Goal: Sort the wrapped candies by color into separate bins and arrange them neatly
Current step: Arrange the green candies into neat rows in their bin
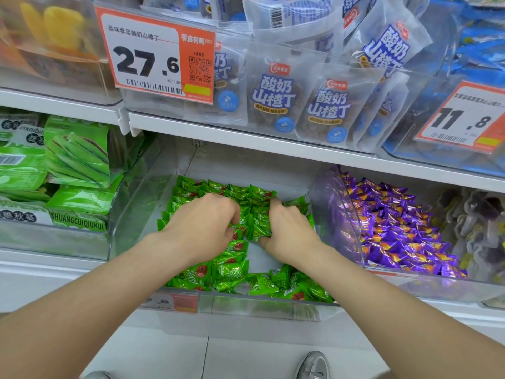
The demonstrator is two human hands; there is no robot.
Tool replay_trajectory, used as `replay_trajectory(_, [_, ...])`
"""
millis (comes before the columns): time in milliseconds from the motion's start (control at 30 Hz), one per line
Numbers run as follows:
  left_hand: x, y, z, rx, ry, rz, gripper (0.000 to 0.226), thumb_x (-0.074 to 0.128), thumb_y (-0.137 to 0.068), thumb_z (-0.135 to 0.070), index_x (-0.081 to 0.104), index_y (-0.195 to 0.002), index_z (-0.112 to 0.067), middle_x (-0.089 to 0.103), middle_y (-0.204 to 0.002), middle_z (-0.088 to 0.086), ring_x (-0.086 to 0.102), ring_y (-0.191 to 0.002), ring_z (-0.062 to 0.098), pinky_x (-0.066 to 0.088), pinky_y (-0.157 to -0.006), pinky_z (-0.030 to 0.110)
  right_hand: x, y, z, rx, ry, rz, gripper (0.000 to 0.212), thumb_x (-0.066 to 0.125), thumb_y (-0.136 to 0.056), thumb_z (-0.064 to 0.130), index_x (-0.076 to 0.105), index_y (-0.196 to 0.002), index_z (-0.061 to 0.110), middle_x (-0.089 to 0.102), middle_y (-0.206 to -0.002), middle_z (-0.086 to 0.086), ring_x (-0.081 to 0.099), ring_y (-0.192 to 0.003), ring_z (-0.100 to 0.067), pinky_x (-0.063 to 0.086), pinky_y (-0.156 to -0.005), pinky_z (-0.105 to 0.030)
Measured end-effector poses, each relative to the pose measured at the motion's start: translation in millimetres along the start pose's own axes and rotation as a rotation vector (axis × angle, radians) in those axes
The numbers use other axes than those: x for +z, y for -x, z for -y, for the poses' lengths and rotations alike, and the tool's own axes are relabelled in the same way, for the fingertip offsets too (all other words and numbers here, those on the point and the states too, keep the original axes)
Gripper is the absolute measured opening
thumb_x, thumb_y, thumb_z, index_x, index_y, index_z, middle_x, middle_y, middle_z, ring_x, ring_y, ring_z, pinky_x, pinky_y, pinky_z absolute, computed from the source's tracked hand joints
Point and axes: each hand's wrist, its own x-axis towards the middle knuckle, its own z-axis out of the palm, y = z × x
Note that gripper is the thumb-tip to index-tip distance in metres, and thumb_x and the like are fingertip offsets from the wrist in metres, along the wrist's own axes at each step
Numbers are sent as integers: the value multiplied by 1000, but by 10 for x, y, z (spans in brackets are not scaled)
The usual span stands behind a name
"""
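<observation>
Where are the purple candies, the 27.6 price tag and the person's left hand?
purple candies (396, 231): head view, middle of the pile.
27.6 price tag (147, 61): head view, on the black digits.
left hand (206, 227): head view, back of the hand, fingers curled into green candies (232, 269).

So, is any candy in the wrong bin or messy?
No candy sits in the wrong bin: green candies fill the middle bin, purple candies the right one. But the green ones at the front lie jumbled, unlike the tidy rows at the back.
</observation>
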Motion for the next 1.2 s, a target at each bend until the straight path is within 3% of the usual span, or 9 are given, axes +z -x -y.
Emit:
replay_trajectory(100, [11,6,-2,13,2,5,19,67,-93,-29,69,-112,-31,65,-112,-4,66,-102,23,57,-79,36,11,16,39,-3,-60,-8,95,82,-84,19,22,-156,3,59,-112,-21,60,-114,-44,51,-84,-42])
replay_trajectory(367, [84,3,-2,162,-69,103,37,61,-99,-30,57,-136,-30,52,-125,2,54,-115,28,50,-99,46,-53,19,26,51,-85,-38,68,92,-72,34,48,-120,12,56,-107,-15,60,-111,-44,49,-80,-40])
replay_trajectory(533, [93,13,14,176,-118,137,35,54,-102,-31,57,-136,-27,52,-123,3,53,-115,29,51,-98,48,-56,-12,46,11,-87,1,92,97,-67,37,45,-139,10,58,-121,-19,55,-121,-44,54,-91,-48])
replay_trajectory(667, [84,4,-3,179,-112,132,41,56,-101,-31,54,-141,-28,53,-124,3,54,-117,29,51,-98,47,-89,-6,53,5,-50,24,100,99,-63,40,45,-141,10,59,-123,-18,55,-123,-43,53,-91,-48])
replay_trajectory(800, [78,7,-13,177,-104,115,38,58,-100,-32,56,-138,-28,53,-123,2,56,-117,28,51,-97,45,-246,-5,-21,1,-7,42,83,96,-66,40,48,-126,10,62,-112,-14,62,-108,-38,56,-84,-43])
replay_trajectory(933, [65,20,-15,186,-87,66,32,57,-100,-30,60,-131,-29,56,-119,0,59,-113,26,52,-94,44,-464,24,-226,-3,5,65,49,72,-74,7,52,-118,13,59,-105,-9,63,-102,-32,50,-74,-33])
replay_trajectory(1067, [45,37,-38,190,-60,35,27,57,-98,-29,64,-124,-29,61,-114,-2,61,-111,24,53,-91,41,-424,101,-299,-84,123,246,36,76,-77,23,66,-111,14,65,-107,-3,60,-108,-25,53,-88,-31])
replay_trajectory(1133, [36,46,-60,184,-45,32,24,57,-97,-30,66,-119,-29,62,-112,-4,63,-109,23,55,-88,40,-310,100,-271,-104,175,262,38,78,-78,36,62,-101,11,61,-98,-6,61,-100,-33,56,-85,-40])
replay_trajectory(1200, [29,50,-85,176,-28,35,22,57,-96,-31,67,-115,-29,63,-109,-4,63,-106,23,56,-86,40,-247,83,-228,-91,207,214,42,80,-79,42,57,-100,14,55,-100,-8,60,-103,-36,54,-83,-40])
